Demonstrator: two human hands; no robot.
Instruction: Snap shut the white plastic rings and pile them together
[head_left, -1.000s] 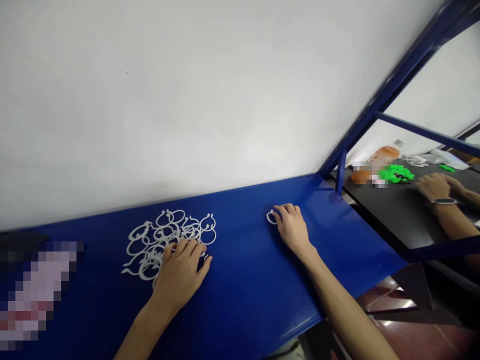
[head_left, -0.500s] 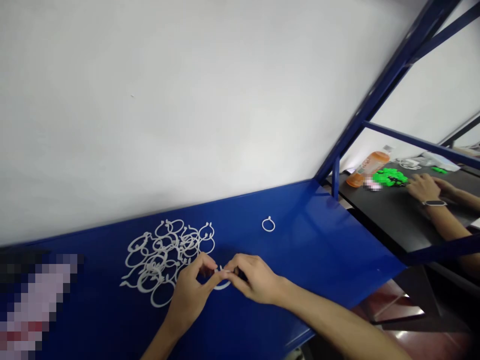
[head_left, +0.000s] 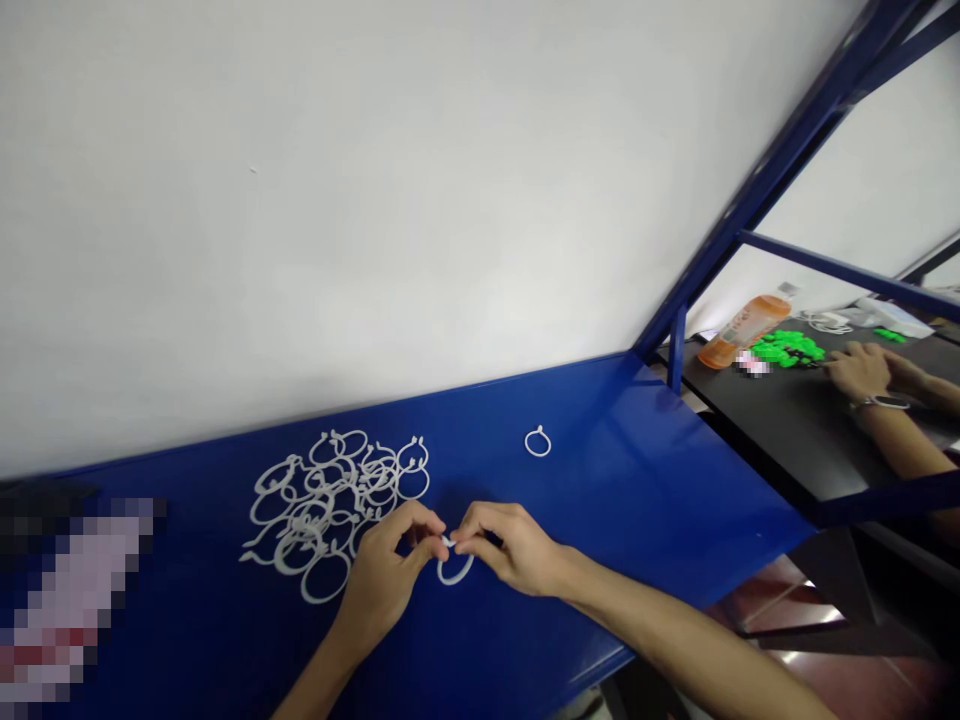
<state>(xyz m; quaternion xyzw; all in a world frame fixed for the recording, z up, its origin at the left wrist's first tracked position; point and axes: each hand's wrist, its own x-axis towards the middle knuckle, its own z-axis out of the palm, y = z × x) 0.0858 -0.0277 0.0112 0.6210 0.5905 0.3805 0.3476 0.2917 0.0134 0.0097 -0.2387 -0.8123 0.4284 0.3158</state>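
Note:
Between my two hands is a white plastic ring, its lower curve hanging below the fingertips. My left hand pinches the ring's top from the left, and my right hand pinches it from the right. The fingertips hide part of the ends, so I cannot tell whether they are joined. Left of my hands lies a loose pile of similar white rings, many with open, knobbed ends. One closed white ring lies by itself on the blue table, beyond my right hand.
A white wall rises behind the table. Blue metal posts stand at the right. Past them, a co-worker's hands are at a black table with green pieces and an orange bottle. A blurred pinkish object lies at left.
My fingertips have drawn slightly apart at the ring's top, and more of the ring's loop shows below them. The view has shifted a little; the pile and single ring stay put.

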